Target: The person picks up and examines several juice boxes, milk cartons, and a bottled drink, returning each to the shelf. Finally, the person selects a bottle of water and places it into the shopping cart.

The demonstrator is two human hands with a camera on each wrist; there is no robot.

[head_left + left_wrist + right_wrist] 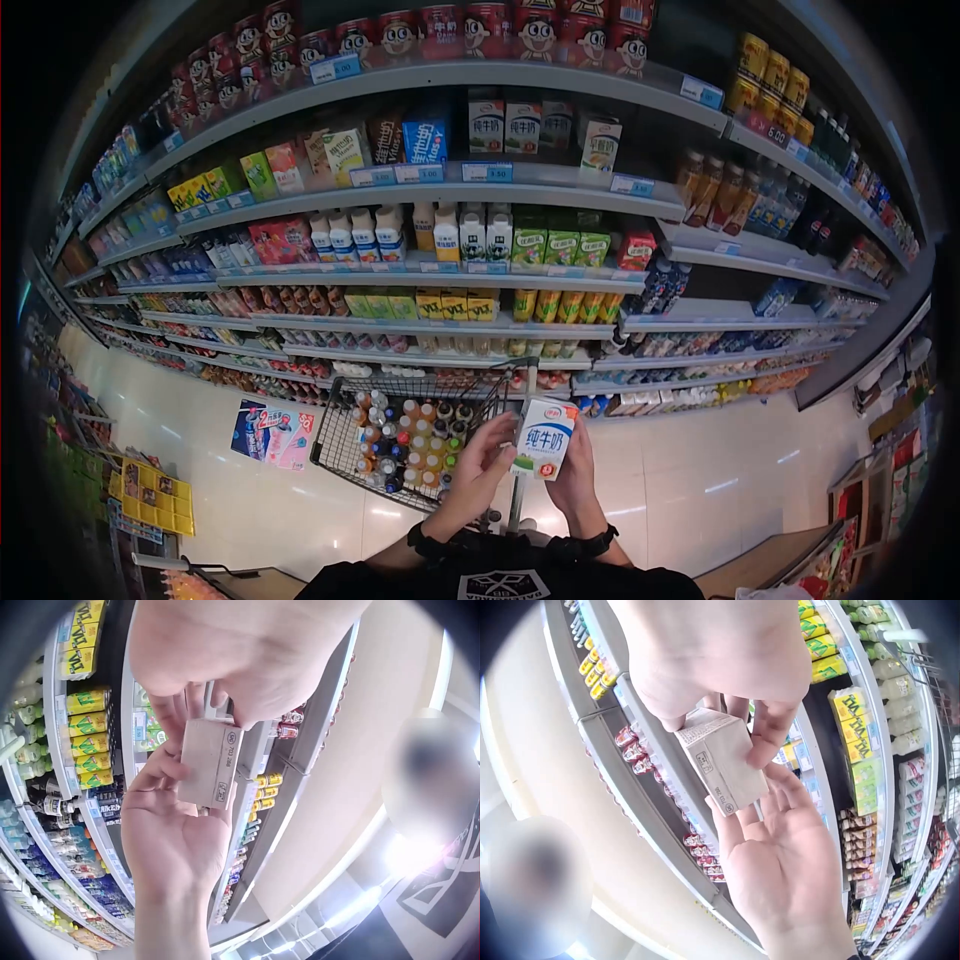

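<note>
I hold a small white milk carton (545, 437) with blue lettering upright in front of my chest, over the handle end of a shopping cart (335, 455). My right hand (577, 470) grips it from behind and the right; in the right wrist view the thumb and fingers of the right hand (769, 739) pinch the carton (724, 761). My left hand (482, 462) lies against its left side, and the left hand (780, 855) shows an open palm with straight fingers touching the carton. The left wrist view shows the carton's grey underside (210, 761) between both hands.
Long store shelves (430, 190) packed with drink cartons, bottles and cans fill the wall ahead. The wire cart holds several bottles (410, 440). A yellow display rack (155, 495) stands low at the left, and a blue and pink floor sticker (275, 435) lies beside the cart.
</note>
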